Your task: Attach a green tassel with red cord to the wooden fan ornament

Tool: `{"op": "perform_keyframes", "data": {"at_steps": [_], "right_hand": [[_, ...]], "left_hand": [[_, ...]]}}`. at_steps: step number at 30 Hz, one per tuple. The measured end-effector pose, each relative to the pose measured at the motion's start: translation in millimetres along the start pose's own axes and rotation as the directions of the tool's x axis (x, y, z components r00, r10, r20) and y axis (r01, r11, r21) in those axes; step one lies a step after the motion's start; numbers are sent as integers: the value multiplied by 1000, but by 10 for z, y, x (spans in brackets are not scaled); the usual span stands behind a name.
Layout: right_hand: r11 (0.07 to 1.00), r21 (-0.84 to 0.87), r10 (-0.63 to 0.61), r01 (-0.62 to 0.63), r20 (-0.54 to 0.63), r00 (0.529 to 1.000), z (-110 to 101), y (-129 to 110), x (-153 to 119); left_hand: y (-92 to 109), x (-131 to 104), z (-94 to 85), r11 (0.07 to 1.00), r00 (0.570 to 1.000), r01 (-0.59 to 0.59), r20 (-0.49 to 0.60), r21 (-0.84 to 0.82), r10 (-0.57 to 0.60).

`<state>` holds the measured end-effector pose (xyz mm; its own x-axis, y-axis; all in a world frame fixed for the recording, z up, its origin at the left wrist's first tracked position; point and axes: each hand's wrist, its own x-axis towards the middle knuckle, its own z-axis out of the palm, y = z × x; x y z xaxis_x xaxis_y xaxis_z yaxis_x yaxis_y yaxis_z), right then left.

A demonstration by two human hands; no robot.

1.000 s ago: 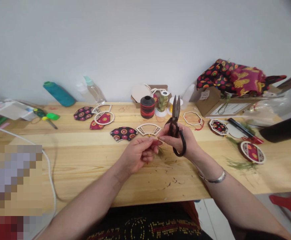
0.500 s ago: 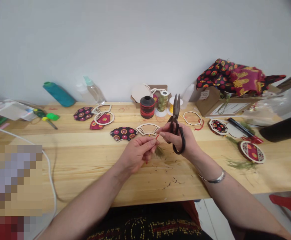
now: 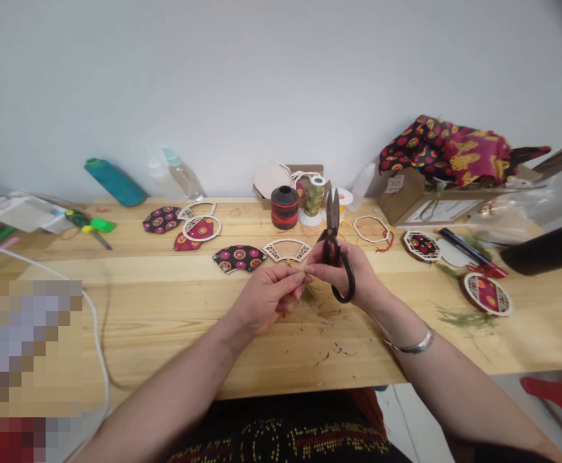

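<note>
My left hand point(image 3: 274, 289) is closed in a pinch on a thin red cord point(image 3: 283, 315), whose tip pokes out below the fingers. Dark scissors point(image 3: 332, 222) rest in my right hand point(image 3: 353, 273), black handles against the palm and blades pointing up. The thumb and fingertip of that hand meet the left fingertips, hiding most of the cord. Just beyond my hands lies a fan-shaped wooden frame point(image 3: 287, 249) with a yellow knot at its base. To its left is a fan-shaped patterned fabric piece point(image 3: 239, 258).
Behind stand a red-and-black thread spool point(image 3: 285, 209) and a gold thread spool point(image 3: 315, 196). At right are a cardboard box point(image 3: 420, 199) topped with patterned cloth, a marker point(image 3: 464, 246) and a round ornament point(image 3: 486, 294). A white cable point(image 3: 98, 341) crosses the left side.
My right hand has moved slightly left and down, so its fingertips now touch the left ones. The scissors shifted left with it, and the red cord between the hands is now covered.
</note>
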<state>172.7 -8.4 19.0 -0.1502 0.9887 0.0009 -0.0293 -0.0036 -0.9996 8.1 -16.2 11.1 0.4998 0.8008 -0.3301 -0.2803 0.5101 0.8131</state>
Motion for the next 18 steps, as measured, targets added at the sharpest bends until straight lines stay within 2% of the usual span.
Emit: {"op": "perform_keyframes", "data": {"at_steps": [8,13,16,18], "right_hand": [[998,46,-40,47,-139,989,-71,-38,48],[989,90,-91,115,-230,969,-154,-81,69],[984,73,-135,163,-296,946,-226,-75,87],[979,53,-166,197,-353,921,-277,-62,100]], "left_hand": [[-14,4,-17,994,998,-65,-7,85,66],[-12,10,-15,937,982,-140,-80,321,174],[-9,18,-21,835,944,-234,-90,498,318],[-8,16,-29,760,887,-301,-124,576,445]]}}
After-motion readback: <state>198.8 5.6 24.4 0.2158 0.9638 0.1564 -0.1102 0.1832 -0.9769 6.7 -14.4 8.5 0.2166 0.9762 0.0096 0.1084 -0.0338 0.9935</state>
